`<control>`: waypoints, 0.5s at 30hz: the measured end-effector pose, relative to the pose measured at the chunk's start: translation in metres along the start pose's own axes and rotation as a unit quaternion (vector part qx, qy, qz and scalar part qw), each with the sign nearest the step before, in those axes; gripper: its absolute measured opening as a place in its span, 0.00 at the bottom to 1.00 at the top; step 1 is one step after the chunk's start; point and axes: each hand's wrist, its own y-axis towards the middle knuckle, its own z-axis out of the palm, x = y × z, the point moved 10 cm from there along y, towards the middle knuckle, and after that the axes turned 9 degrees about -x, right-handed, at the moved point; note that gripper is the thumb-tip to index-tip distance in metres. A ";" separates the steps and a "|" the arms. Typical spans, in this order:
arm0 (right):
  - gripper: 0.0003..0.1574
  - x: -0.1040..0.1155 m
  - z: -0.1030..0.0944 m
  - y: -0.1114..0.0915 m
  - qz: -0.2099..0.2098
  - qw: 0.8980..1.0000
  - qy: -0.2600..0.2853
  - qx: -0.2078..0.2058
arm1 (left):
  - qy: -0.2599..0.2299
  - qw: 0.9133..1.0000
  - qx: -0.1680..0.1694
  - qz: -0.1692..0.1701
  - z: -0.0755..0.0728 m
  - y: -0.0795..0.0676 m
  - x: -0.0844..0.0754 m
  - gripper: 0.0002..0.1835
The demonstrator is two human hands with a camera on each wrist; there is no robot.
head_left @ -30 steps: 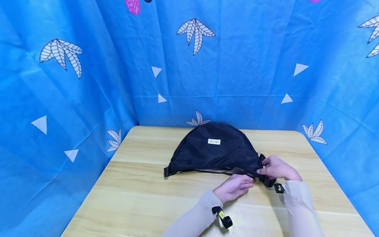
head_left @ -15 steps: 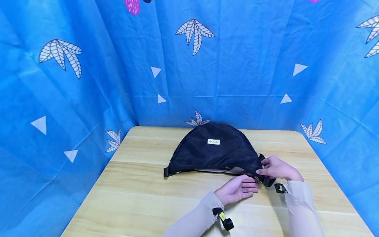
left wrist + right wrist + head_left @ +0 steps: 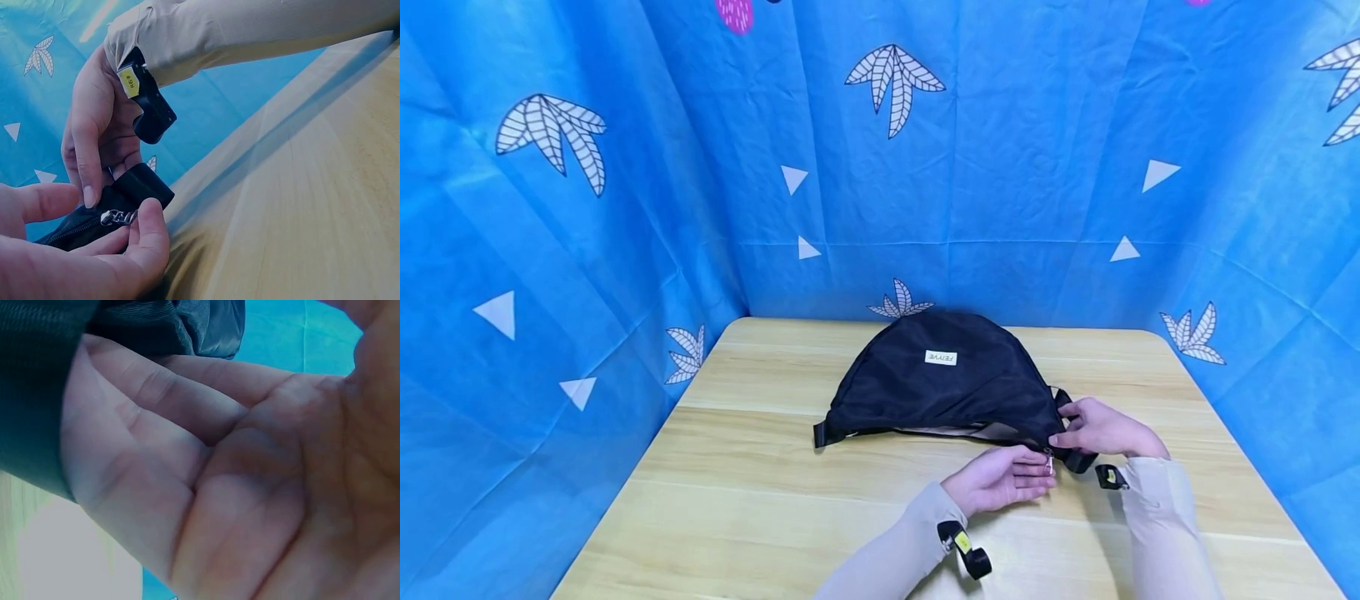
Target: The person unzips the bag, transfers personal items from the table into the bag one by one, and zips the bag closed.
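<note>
A black half-moon bag (image 3: 947, 383) lies on the table, its small white label upside down. Its straight zipped edge faces me, and a gap along it shows pale lining. At the right end of this edge, my left hand (image 3: 1000, 481), palm turned up, holds the metal zipper pull (image 3: 119, 217) at its fingertips. Part of the pull is hidden behind a fingertip in the left wrist view. My right hand (image 3: 1108, 429) grips the bag's right corner by the black strap (image 3: 144, 184), thumb on the near side. In the right wrist view, its curled fingers (image 3: 169, 394) pass behind dark webbing.
The wooden table (image 3: 737, 500) has a blue patterned curtain (image 3: 1037, 167) at its back and sides. A short black strap end (image 3: 822, 434) sticks out at the bag's left corner. Black bands (image 3: 964, 550) with yellow tags are worn on the wrists.
My left hand has turned palm up and shifted slightly right, its fingertips coming to the zipper pull. The right hand and the bag have stayed almost still.
</note>
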 end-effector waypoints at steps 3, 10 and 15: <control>0.48 -0.001 0.002 0.000 -0.005 1.000 -0.005 0.011 | -0.001 1.000 -0.004 0.002 0.000 0.001 0.000 0.17; 0.52 0.001 0.001 -0.002 -0.016 1.000 -0.015 0.015 | -0.006 1.000 -0.001 -0.001 0.003 0.004 0.001 0.14; 0.51 0.001 0.001 -0.002 -0.021 1.000 -0.011 0.019 | -0.001 1.000 -0.007 0.015 0.003 0.005 0.000 0.16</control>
